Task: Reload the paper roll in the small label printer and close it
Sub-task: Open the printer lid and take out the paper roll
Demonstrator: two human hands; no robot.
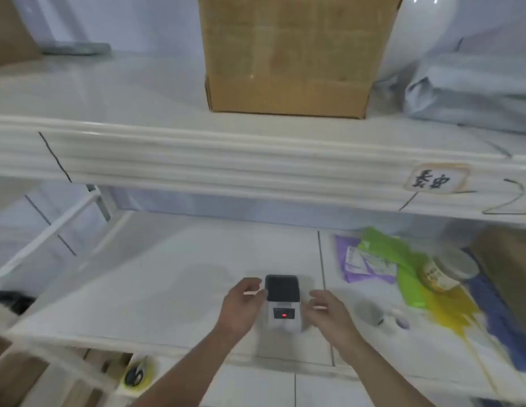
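Flanking the printer (283, 304) from both sides: left hand (243, 304) at 9 o'clock of it, fingers curled and loosely spread, fingertips (257, 292) seeming to touch the dark lid's left edge; right hand (329, 311) at 3 o'clock, fingers half open, close beside the white body, contact not possible to tell because of blur. Holding nothing in either hand. Standing upright on the lower white shelf (138, 289), near the front edge, lid down, with a small red light glowing on the front panel. Lying on its side at 3 o'clock from the printer, beyond the right hand: a white mug (370, 314). Resting further at 2 o'clock: a jar (445, 273) on green and yellow bags (408, 268), with a purple packet (364, 262) just beside. Sitting on the upper shelf at 12 o'clock: a cardboard box (288, 54), a grey wrapped parcel (473, 89) to its right. Sticking on that shelf's front edge at 1 o'clock: a handwritten label (435, 179).
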